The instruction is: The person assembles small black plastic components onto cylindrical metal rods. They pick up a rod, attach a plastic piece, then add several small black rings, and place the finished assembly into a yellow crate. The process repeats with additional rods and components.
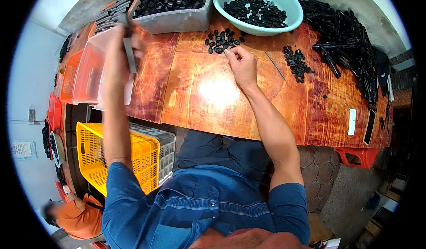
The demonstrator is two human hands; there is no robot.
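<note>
My left hand (119,42), smeared by motion, is raised at the left above the clear plastic bins and grips a dark grey tube (130,56). On the wooden table (199,76), the thumb and forefinger of my right hand (243,66) pinch together at the edge of a small heap of black oval ring-like parts (218,41). Whatever those fingertips hold is too small to make out. Behind the heap stands a pale green basin (262,29) with many similar black parts inside. A thin metal rod (275,65) lies to the right of my right hand.
A clear tub (177,26) of black rings stands at the back left, beside several grey tubes (111,16). Black assemblies (346,40) pile up far right, near small black caps (296,63). Yellow crates (146,160) stand lower left. A person in orange (82,218) sits beyond.
</note>
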